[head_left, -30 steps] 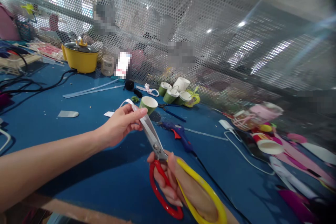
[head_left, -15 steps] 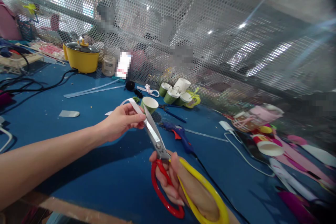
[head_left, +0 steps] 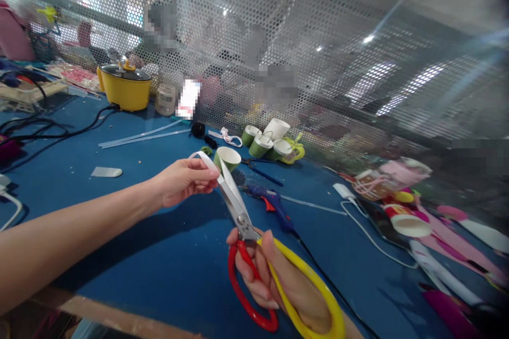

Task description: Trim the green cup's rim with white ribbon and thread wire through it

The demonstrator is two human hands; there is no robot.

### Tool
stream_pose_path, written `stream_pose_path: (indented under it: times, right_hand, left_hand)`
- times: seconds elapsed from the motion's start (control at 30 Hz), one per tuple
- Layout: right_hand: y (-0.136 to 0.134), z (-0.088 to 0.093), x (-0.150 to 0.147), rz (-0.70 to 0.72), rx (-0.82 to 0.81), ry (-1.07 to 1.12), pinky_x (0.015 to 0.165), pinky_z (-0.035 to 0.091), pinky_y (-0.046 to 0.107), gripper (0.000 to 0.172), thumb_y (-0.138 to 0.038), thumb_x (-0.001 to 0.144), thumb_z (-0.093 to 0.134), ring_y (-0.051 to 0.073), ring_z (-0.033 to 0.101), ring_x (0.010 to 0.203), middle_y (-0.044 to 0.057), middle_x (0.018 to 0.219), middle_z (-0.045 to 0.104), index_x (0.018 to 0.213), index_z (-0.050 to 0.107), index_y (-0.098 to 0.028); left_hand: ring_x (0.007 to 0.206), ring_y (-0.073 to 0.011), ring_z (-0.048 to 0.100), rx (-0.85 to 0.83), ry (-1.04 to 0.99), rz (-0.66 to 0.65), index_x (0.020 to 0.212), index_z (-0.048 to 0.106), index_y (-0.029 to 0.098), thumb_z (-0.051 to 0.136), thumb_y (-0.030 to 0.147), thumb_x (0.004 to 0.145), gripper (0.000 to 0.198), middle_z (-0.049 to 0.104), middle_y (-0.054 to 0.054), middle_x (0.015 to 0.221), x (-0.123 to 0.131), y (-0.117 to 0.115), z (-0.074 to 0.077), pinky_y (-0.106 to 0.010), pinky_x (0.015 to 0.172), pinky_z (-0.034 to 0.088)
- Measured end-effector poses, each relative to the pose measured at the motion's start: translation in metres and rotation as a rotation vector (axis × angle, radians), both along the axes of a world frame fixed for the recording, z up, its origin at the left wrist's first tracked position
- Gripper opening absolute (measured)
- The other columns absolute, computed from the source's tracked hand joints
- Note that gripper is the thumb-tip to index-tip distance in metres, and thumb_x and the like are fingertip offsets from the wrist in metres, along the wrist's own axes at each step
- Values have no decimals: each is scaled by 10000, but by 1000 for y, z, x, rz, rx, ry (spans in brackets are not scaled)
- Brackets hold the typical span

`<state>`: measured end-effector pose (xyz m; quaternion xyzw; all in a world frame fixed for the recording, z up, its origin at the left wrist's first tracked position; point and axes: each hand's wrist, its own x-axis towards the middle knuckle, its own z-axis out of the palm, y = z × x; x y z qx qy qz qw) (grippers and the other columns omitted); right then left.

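Note:
My left hand (head_left: pixel 186 181) pinches a white paper strip (head_left: pixel 205 159), which curves up and back over the fingers. My right hand (head_left: pixel 262 275) grips a pair of scissors (head_left: pixel 240 217) with one red and one yellow handle. Their blades are a little apart and point up at the left fingertips, where the strip's end meets them. Just behind the blade tips stands a green paper cup (head_left: pixel 228 158) with a white inside. Right of the blades, a blue glue gun (head_left: pixel 274 205) with a red trigger lies on the table.
Several small green and white cups (head_left: pixel 262 144) stand by the mesh screen (head_left: pixel 238 37). Blue pliers (head_left: pixel 262 169) lie before them. A yellow electric pot (head_left: pixel 125 87) and a glass jar (head_left: pixel 165 99) are at back left. A phone (head_left: pixel 384 220) and craft scraps crowd the right.
The scissor blades have opened slightly wider at the strip, with the handles shifting a little. My left hand stays nearly in place, still pinching the strip.

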<state>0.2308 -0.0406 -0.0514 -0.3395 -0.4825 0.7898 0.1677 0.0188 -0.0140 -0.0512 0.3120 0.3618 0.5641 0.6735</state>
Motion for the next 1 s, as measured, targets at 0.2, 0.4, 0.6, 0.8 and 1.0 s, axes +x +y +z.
stream_pose_path:
  times: [0.2,0.4,0.6,0.8,1.0]
  right_hand:
    - [-1,1,-1,-11,-22,-1,309,165,123,491,-616,712,495,8,267,350,-55,566,441,948,483,-185]
    - [-1,0,-1,-14,-26,22,308,183,118,533,-660,685,477,8,268,351,-49,563,454,927,489,-185]
    - [2,-3,2,-8,-63,58,308,195,114,570,-686,657,477,9,279,359,-36,572,470,907,512,-175]
    - [5,-2,2,49,-167,127,301,190,105,576,-695,664,450,5,283,334,-35,552,482,908,522,-179]
    - [9,2,1,74,-289,133,295,178,102,659,-741,673,330,5,287,320,-32,532,461,887,556,-160]
  left_hand:
    - [546,-88,594,1,-52,-32,645,618,92,695,136,640,89,627,-26,599,-1,2,-4,-200,588,479]
    - [586,-100,606,54,-59,-58,679,612,99,700,165,643,115,643,-35,659,0,1,-4,-231,641,487]
    - [563,-96,593,108,-8,-43,666,589,114,733,223,602,191,635,-22,637,0,0,-3,-244,631,480]
    - [560,-94,591,134,85,16,630,576,120,726,225,601,185,621,-3,600,0,1,-3,-221,588,457]
    - [586,-104,587,21,166,62,613,576,114,709,202,611,159,618,-26,594,-1,0,1,-212,556,419]
